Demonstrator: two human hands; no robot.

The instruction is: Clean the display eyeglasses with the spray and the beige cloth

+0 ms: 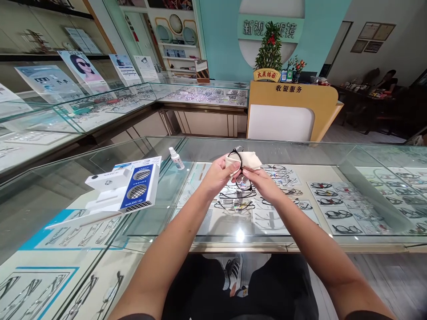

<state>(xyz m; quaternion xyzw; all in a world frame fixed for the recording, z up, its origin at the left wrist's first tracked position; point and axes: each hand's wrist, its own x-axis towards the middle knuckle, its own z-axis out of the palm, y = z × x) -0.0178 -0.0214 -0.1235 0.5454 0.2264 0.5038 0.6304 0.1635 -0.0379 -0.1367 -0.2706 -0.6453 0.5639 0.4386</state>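
A pair of black-framed glasses is held above the glass counter. My left hand is closed on the upper lens through a cream cleaning cloth. My right hand is closed on the lower part of the frame. The cloth drapes over the top of the glasses and partly hides them.
A small spray bottle lies on the counter to the left of my hands. A blue-and-white display stand with a white box sits further left. Many glasses lie under the glass. A yellow cashier desk stands behind.
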